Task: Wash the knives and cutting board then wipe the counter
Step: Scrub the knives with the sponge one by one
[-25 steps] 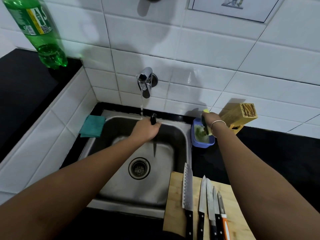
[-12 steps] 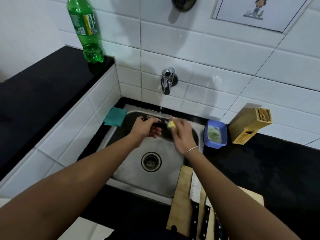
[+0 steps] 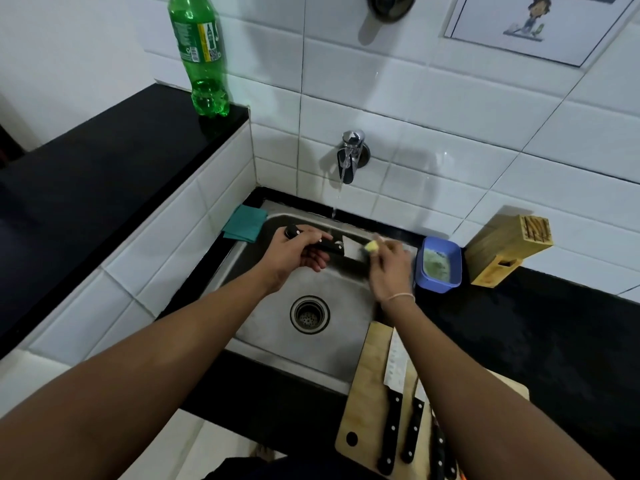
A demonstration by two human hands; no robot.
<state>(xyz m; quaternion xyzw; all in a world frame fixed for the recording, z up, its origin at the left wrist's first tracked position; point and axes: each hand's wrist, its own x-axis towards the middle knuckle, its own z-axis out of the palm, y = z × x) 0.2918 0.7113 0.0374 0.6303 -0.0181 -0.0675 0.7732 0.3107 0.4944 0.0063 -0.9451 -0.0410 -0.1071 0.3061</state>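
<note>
Over the steel sink [image 3: 263, 344], the left hand [image 3: 294, 252] has its fingers curled around the black handle of a knife [image 3: 332, 246], holding it level with the blade pointing right; the right hand [image 3: 388, 268] pinches a yellow sponge [image 3: 476, 246] against the blade, though motion blur hides exactly how the fingers lie; a thin stream runs from the chrome tap [image 3: 351, 155] just behind the knife. The wooden cutting board [image 3: 363, 393] lies on the black counter [image 3: 554, 341] at the sink's right edge, carrying several black-handled knives [image 3: 393, 393] side by side, partly hidden by the right forearm. A blue tub [image 3: 438, 265] of pale green soap sits beside a wooden knife block [image 3: 505, 251]; a folded teal cloth [image 3: 244, 224] rests at the sink's back left corner. A green plastic bottle [image 3: 202, 57] stands on the raised ledge; its yellow-and-green label is too blurred to read.
</note>
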